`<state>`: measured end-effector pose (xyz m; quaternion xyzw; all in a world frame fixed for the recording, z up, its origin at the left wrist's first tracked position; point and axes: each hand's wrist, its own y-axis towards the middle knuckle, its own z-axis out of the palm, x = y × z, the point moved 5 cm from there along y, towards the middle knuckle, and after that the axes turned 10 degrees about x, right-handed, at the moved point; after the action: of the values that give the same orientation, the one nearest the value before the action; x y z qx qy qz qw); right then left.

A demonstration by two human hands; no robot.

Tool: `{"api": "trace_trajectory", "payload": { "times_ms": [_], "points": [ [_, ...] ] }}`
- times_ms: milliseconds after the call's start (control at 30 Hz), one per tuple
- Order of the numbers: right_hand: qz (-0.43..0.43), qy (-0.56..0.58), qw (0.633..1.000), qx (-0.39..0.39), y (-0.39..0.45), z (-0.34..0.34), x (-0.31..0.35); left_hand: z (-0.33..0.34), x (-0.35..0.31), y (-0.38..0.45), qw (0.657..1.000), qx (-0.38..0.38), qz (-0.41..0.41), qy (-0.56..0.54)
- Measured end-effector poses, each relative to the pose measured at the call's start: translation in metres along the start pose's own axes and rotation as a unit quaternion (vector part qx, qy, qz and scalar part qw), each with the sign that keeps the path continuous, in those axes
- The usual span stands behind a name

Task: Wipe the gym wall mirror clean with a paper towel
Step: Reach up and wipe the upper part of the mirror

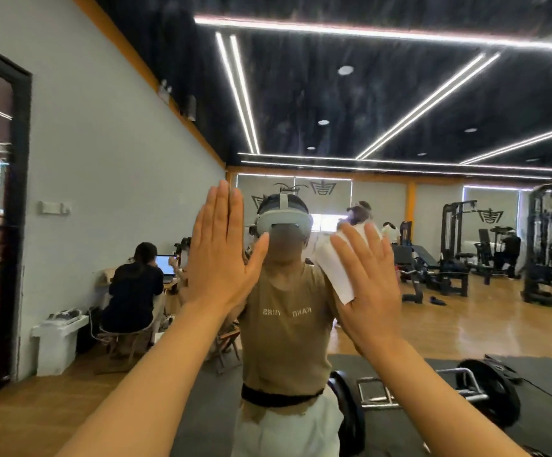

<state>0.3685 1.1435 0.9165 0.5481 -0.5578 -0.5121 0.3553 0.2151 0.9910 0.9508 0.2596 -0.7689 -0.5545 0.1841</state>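
- I see both arms raised to the wall mirror (400,103), which fills almost the whole view; streaks show on the glass above the fingertips.
- The left hand (216,255) lies flat on the glass with its fingers (225,209) straight and close together, thumb spread to the side; it holds nothing.
- The right hand (365,278) presses a folded white paper towel (332,265) against the mirror. Its fingers are straight and slightly fanned over the towel, not curled round it.
- The towel sticks out past the thumb side of the right fingers and a little beyond their tips; the rest lies under the palm.
- Between the two hands I see my reflection in a tan shirt (284,324) with a headset (282,219).
- Below the right wrist, a reflected barbell (416,394) lies on a dark mat.
- Out beyond the left fingers, a seated person (136,288) faces a laptop (165,263); past the right fingers stand weight machines (456,245).
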Motion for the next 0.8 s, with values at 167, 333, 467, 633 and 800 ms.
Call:
{"api": "trace_trajectory", "payload": {
  "times_ms": [167,333,467,633,800],
  "points": [
    [-0.026,-0.020,0.999,0.013,-0.063,0.015,0.008,0.005,0.003,0.000,1.000,-0.023,0.003,0.013],
    [-0.029,-0.030,0.999,0.017,-0.073,0.015,0.008,0.006,0.000,0.001,0.999,-0.039,0.013,0.013],
    [-0.003,-0.022,1.000,0.008,-0.055,0.015,0.008,0.004,0.000,0.002,0.998,-0.055,0.017,-0.007],
    [0.028,0.011,1.000,-0.006,0.038,-0.003,0.014,0.009,0.001,0.001,0.997,-0.065,0.027,-0.011],
    [0.137,0.002,0.990,-0.026,0.179,-0.028,0.011,0.012,0.003,0.000,0.996,-0.063,0.040,-0.041]
  ]
}}
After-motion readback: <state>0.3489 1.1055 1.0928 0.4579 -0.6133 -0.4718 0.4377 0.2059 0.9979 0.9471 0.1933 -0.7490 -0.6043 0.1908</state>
